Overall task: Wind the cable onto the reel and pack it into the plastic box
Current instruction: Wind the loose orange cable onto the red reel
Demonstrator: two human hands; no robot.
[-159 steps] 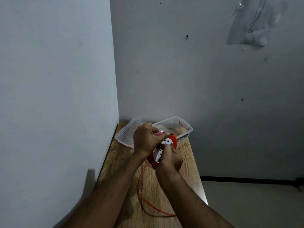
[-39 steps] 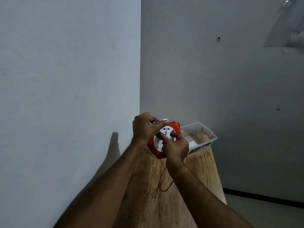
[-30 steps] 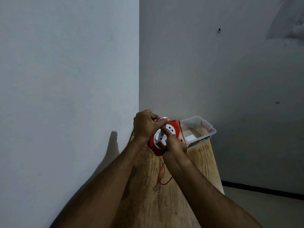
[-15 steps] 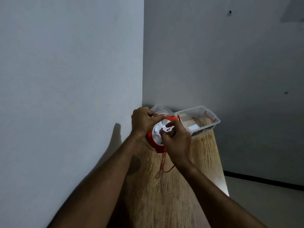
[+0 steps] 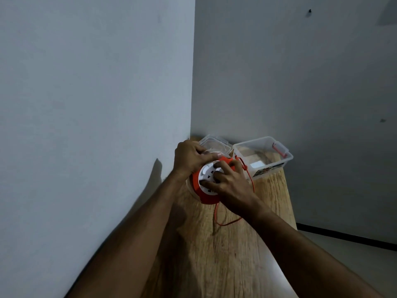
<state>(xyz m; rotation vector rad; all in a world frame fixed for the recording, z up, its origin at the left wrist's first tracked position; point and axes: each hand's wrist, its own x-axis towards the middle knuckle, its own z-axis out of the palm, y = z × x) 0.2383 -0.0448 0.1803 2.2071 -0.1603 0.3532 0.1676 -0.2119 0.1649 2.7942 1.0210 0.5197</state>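
Fingers (image 5: 217, 175) of the right hand (image 5: 231, 186) press the reel (image 5: 206, 186) face at frame centre, left hand (image 5: 189, 158) clamping its rim. Winding underway; loose cable (image 5: 227, 222) remains on the tabletop (image 5: 225, 265), box (image 5: 263, 157) open behind.

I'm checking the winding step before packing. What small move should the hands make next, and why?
Probably another turn of the white face of the reel with the right hand while the left hand steadies the rim. A loop of orange cable lies loose on the wooden table, and the open plastic box holds no reel yet.
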